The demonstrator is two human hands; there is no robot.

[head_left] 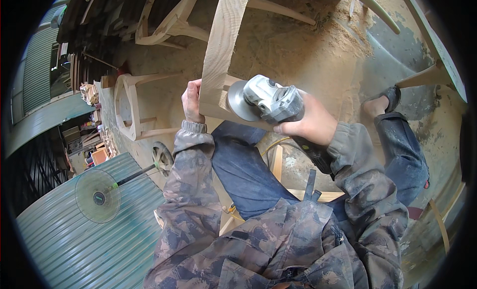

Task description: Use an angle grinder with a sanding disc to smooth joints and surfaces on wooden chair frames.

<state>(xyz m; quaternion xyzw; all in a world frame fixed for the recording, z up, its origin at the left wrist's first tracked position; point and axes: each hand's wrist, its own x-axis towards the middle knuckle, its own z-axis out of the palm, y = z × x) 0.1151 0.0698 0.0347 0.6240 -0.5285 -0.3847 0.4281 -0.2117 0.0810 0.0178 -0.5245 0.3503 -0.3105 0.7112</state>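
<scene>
My right hand (pixel 313 121) is wrapped round the body of an angle grinder (pixel 272 96) with a silvery metal head and a dark handle. The grinder's round disc end (pixel 240 101) lies against or very near the inner corner of a pale wooden frame (pixel 221 50); exact contact cannot be told. One wide board of this frame rises toward the top of the view, and a lower rail runs behind the grinder. At the frame's left edge, my left hand (pixel 193 101) grips the wood with bent fingers, partly hidden behind it. The frame is above my knees.
A shaped wooden frame with legs (pixel 130 107) stands on the floor at left, another chair-like frame (pixel 171 33) behind it. A pedestal fan (pixel 98 195) is at lower left. Sawdust (pixel 350 33) covers the far floor. A yellow cord (pixel 273 146) runs below the grinder.
</scene>
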